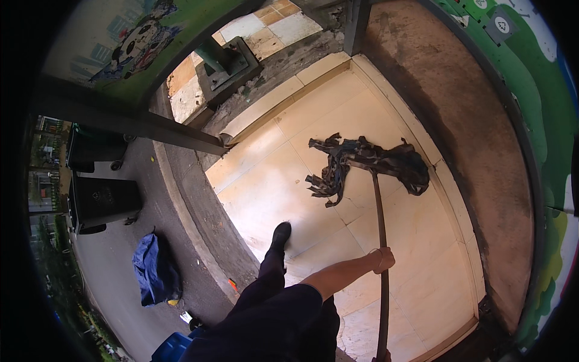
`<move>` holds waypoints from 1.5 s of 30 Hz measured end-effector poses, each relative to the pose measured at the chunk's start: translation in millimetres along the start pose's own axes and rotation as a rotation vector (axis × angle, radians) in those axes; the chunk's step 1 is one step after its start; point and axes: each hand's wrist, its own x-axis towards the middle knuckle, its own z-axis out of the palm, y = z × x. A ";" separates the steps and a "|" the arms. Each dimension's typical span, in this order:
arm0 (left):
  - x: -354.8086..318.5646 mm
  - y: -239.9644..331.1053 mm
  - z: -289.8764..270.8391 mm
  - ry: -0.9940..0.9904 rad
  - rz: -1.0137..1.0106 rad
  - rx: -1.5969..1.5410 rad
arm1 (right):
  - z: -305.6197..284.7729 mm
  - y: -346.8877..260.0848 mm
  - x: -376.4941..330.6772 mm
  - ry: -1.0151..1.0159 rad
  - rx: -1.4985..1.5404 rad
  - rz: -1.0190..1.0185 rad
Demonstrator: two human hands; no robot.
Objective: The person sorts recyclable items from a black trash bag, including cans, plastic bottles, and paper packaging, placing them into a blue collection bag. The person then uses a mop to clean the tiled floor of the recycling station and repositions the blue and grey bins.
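The left arm is stretched across the body toward the right, its forearm bare below a dark sleeve point(295, 308). The fingers of the left hand point(381, 259) are wrapped around the wooden pole point(380, 211) of a mop. Only a sliver of the right hand point(382, 357) is shown beside the pole at the near edge, so its finger state cannot be told. The mop head point(389, 161), a tangle of dark cloth strips, is spread over the far right part of the pale tiled floor point(253, 205), just beside the low tiled border point(425, 143) on the right. A dark boot point(281, 232) is planted left of the pole, well apart from the cloth.

Beyond the border, a brown surface point(446, 90) is bounded by a green panel point(543, 120). The far left side is crossed by a dark metal post point(187, 137). On the grey roadway at left, a blue bag point(155, 271) and a black wheeled bin point(104, 202) are seen.
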 end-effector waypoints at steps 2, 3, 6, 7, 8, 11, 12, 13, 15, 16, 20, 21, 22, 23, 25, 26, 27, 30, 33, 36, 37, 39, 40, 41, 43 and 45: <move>-29.4 -51.9 -5.4 0.139 -0.096 -0.028 | -13.3 -41.6 32.7 0.051 -0.041 -0.145; -44.0 -79.9 -7.3 0.232 -0.145 -0.055 | -23.1 -56.6 53.7 0.079 -0.050 -0.251; -113.5 -148.7 -38.2 0.462 -0.320 -0.139 | -59.1 -113.4 113.7 0.062 -0.087 -0.459; -142.1 -168.1 -35.7 0.569 -0.396 -0.184 | -66.9 -133.0 125.9 0.065 -0.093 -0.544; -167.4 -176.3 -35.1 0.638 -0.455 -0.240 | -96.0 -172.3 136.4 0.004 -0.169 -0.603; -249.9 -203.8 -34.9 0.858 -0.605 -0.379 | -139.6 -248.0 170.1 0.048 -0.295 -0.977; -277.0 -204.1 -34.8 0.891 -0.662 -0.409 | -157.8 -279.6 174.6 0.035 -0.342 -1.047; -304.0 -198.1 -35.1 0.921 -0.720 -0.441 | -170.8 -304.4 178.3 0.033 -0.383 -1.113; -337.8 -190.2 -12.8 0.964 -0.844 -0.517 | -181.7 -351.5 177.9 0.040 -0.431 -1.199; -356.9 -182.9 -1.6 0.894 -0.904 -0.584 | -180.1 -370.8 175.3 0.029 -0.455 -1.260; -424.3 -160.4 99.3 0.763 -1.176 -0.656 | -105.0 -413.3 161.8 -0.025 -0.452 -1.465; -441.6 -155.8 125.9 0.771 -1.214 -0.635 | -83.5 -422.8 149.6 -0.030 -0.465 -1.483; -461.2 -152.1 156.4 0.739 -1.265 -0.628 | -54.4 -427.5 141.9 -0.032 -0.414 -1.527; -480.2 -148.5 202.2 0.729 -1.274 -0.574 | -30.6 -433.2 131.2 -0.016 -0.348 -1.590; -517.8 -130.0 234.6 0.717 -1.293 -0.542 | 19.8 -437.0 108.5 -0.014 -0.171 -1.618; -533.0 -119.9 242.2 0.748 -1.307 -0.544 | 34.1 -436.5 93.4 0.034 -0.171 -1.630; -540.0 -109.3 235.3 0.735 -1.337 -0.584 | 32.5 -435.5 78.2 0.017 -0.059 -1.622; -533.1 -73.0 226.4 0.898 -1.365 -0.514 | 34.2 -391.0 59.6 0.015 0.131 -1.592; -451.8 -60.5 172.2 1.095 -1.167 -0.332 | -3.7 -308.6 91.4 0.080 0.102 -1.450; -332.7 -39.6 108.9 1.088 -1.058 -0.202 | -36.2 -190.5 138.6 0.062 -0.001 -1.227; -287.8 -30.4 81.4 0.974 -1.010 -0.223 | -45.3 -144.2 150.8 0.048 -0.047 -1.123; -196.6 -0.8 44.3 0.897 -0.831 -0.325 | -64.6 -44.9 165.1 0.102 -0.114 -0.950; -151.0 23.0 29.7 0.899 -0.759 -0.262 | -72.8 7.1 165.0 0.105 -0.134 -0.886; -107.2 47.2 15.7 0.804 -0.652 -0.307 | -79.3 60.3 156.6 0.040 -0.166 -0.765; -14.2 100.2 23.2 0.744 -0.435 -0.346 | -78.7 159.9 116.4 -0.063 -0.178 -0.507; 57.5 160.2 48.9 0.641 -0.203 -0.279 | -75.6 235.7 60.7 -0.129 -0.078 -0.309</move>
